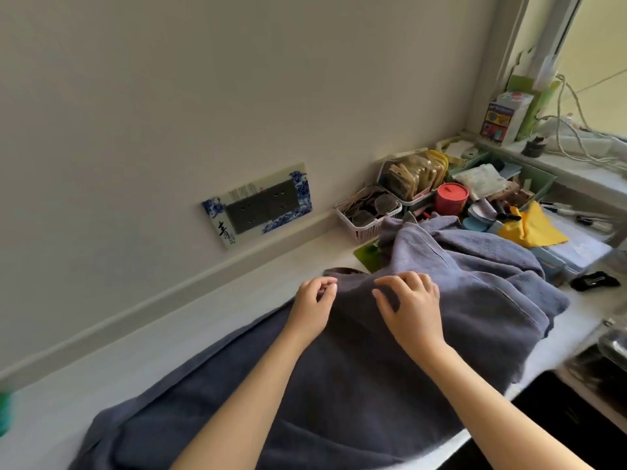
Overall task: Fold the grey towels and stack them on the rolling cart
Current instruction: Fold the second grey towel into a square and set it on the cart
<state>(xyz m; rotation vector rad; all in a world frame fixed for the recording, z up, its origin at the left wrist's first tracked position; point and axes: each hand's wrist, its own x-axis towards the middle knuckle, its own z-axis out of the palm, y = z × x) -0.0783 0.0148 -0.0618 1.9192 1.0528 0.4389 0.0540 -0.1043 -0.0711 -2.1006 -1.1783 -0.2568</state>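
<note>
Head view is showing a big grey towel lying spread across the white surface, bunched up at its far end. Left hand is pinching a fold of the towel with curled fingers. Right hand is pressing down on it, fingers bent and spread, gripping nothing that I can see. Pulling hard could be dragging the heap into the pink basket and red cup just behind. Open room is lying to the left, along the wall. No cart is showing.

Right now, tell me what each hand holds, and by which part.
The left hand pinches the grey towel at its far edge. The right hand rests curled fingers on a fold beside it; a grip cannot be told.
</note>
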